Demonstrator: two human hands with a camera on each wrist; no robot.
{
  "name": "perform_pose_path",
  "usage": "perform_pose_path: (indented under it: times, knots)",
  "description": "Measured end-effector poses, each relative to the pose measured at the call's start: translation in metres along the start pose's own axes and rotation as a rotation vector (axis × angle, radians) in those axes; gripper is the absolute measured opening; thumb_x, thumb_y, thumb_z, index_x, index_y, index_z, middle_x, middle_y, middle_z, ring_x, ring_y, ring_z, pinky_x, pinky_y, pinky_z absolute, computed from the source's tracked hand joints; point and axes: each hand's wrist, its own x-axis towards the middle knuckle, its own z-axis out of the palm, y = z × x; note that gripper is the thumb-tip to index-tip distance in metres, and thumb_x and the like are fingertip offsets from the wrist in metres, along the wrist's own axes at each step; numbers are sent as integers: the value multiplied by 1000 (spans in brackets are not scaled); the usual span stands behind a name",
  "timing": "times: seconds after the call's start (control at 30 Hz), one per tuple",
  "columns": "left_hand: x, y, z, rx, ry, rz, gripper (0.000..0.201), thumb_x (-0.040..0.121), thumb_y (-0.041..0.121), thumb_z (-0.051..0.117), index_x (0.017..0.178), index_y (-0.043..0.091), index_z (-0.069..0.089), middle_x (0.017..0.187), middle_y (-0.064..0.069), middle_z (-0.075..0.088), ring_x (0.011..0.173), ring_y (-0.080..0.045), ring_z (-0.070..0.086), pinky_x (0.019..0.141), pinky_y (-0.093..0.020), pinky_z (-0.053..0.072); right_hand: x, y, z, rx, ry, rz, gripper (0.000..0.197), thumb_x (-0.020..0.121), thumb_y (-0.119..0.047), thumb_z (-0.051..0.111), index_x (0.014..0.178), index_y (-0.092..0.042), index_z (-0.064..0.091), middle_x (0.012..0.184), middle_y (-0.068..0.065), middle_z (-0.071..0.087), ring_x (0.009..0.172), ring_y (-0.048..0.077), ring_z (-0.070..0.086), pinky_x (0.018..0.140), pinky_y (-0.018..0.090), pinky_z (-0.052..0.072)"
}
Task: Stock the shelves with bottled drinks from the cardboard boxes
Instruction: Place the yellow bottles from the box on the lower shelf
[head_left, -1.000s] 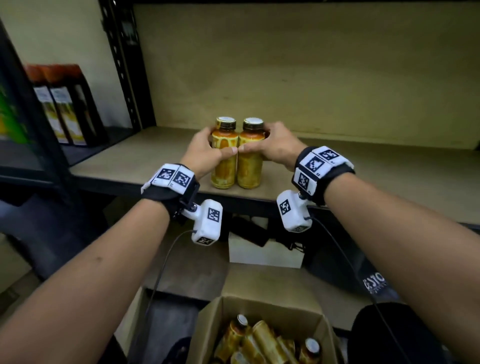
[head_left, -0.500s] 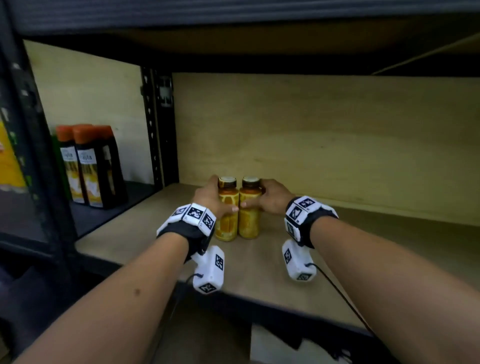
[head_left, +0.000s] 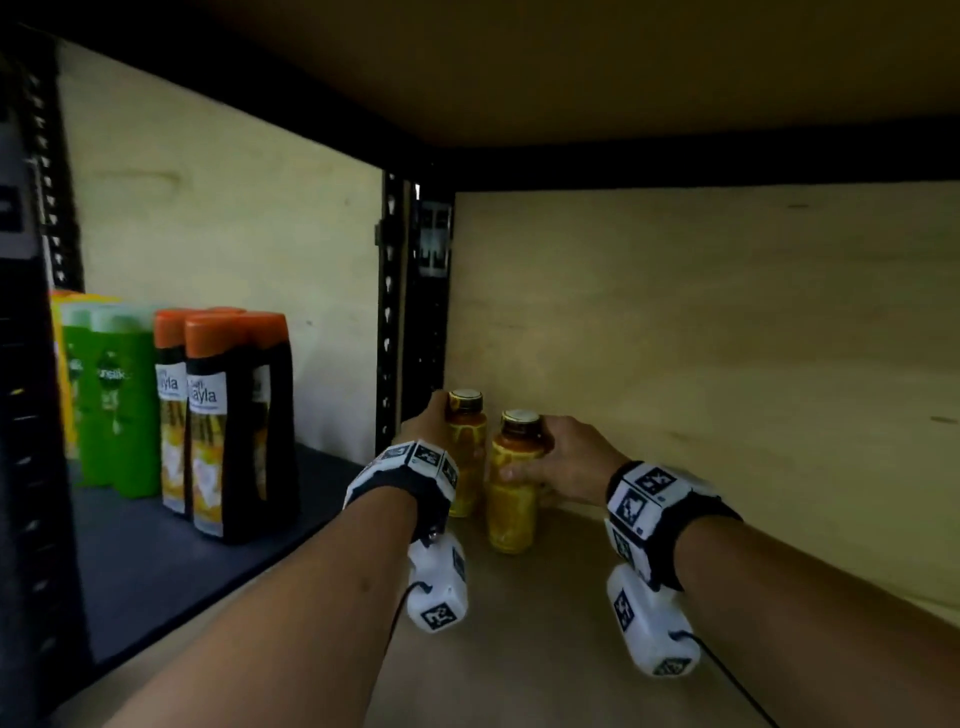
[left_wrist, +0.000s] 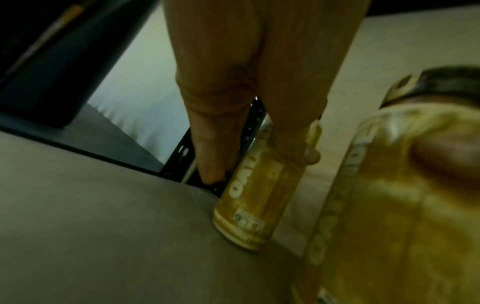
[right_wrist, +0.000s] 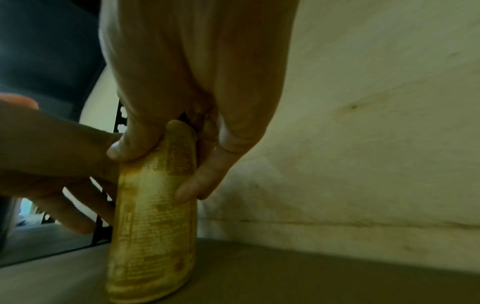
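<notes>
Placement step, at the rear left corner of the wooden shelf (head_left: 545, 613): left hand (head_left: 423, 423) curled round the rear bottle (head_left: 467, 452) beside the black upright (head_left: 402, 312), right hand (head_left: 563, 462) curled round the front bottle (head_left: 514, 483), both bottles upright, bases seemingly on the board. Next, by judgement: seating the pair snug against the back panel, loosening both grips without tipping either, then back to the box, out of view, for more.
</notes>
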Motion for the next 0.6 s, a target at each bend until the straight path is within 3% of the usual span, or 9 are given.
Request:
perform_pose_path:
  times: [0.1, 0.17, 0.27, 0.43, 0.53, 0.6]
  knots:
    - [26, -6, 2, 8, 22, -51, 46, 82, 33, 68, 118, 30, 39, 103, -9, 62, 94, -33, 62, 81, -39, 51, 26, 4, 3, -71, 14, -42, 41, 76, -27, 81, 113, -24, 62, 107, -6, 68, 98, 14, 64, 87, 38, 57]
    - [39, -8, 2, 49, 21, -69, 50, 80, 34, 68, 119, 33, 36, 105, -11, 62, 96, -35, 62, 85, -46, 52, 41, 4, 6, -124, 31, -64, 50, 75, -32, 82, 119, -20, 61, 116, -1, 68, 105, 18, 64, 94, 40, 53]
    - [52, -11, 0, 117, 12, -48, 55, 79, 31, 67, 124, 31, 34, 108, -12, 61, 98, -36, 62, 86, -46, 52, 58, 3, 14, -178, 71, -100, 55, 76, -35, 81, 123, -18, 59, 120, 1, 67, 108, 17, 63, 96, 36, 50]
    - [61, -17, -13, 298, 39, 12, 50, 86, 29, 62, 129, 19, 39, 117, -16, 58, 105, -38, 60, 87, -43, 51, 71, 3, 30, -210, 159, -97, 50, 78, -39, 78, 120, -17, 59, 115, 2, 67, 104, 20, 64, 91, 37, 52]
    - [62, -19, -21, 378, 87, 80, 29, 87, 25, 61, 111, 13, 52, 108, -14, 62, 96, -34, 63, 75, -35, 51, 71, -1, 32, -253, 200, -102, 43, 78, -42, 77, 111, -20, 60, 105, -2, 66, 94, 18, 63, 75, 33, 52]
    - [63, -20, -21, 395, 87, 100, 21, 86, 22, 63, 102, 11, 56, 104, -13, 62, 92, -33, 63, 70, -33, 49, 72, -3, 34, -165, 156, -28, 43, 81, -38, 76, 114, -23, 53, 106, -4, 61, 90, 19, 63, 67, 33, 54]
